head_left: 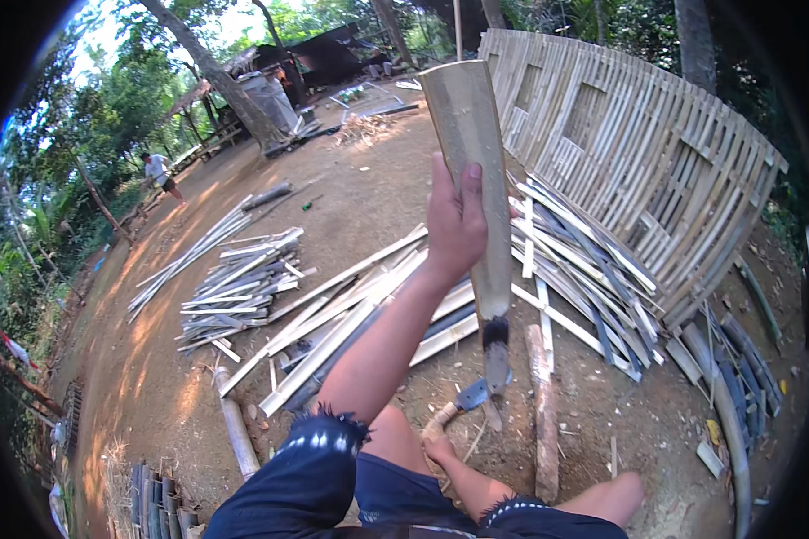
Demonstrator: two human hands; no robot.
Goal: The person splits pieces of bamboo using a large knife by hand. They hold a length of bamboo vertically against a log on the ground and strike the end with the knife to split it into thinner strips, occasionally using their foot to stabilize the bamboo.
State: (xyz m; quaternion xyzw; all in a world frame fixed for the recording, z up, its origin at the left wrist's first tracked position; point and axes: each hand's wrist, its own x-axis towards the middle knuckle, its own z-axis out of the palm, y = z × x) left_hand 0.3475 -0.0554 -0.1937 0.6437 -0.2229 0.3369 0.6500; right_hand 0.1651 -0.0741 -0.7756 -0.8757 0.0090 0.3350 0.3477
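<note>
The left hand [456,220] is raised at arm's length toward twelve o'clock, fingers curled shut (thumb on the near side); the right hand [438,442] sits low at six o'clock, fist closed.

left side: open dirt, nothing much till the pile of split bamboo slats [238,292]

straight ahead: long strips [351,310] fan across the ground under the raised left hand [456,220]

right: woven bamboo panel [638,153] walls that side off, more slats [584,269] heaped against it

down low: wooden log [542,409] lies just beside the blade [473,393], tight there
</note>
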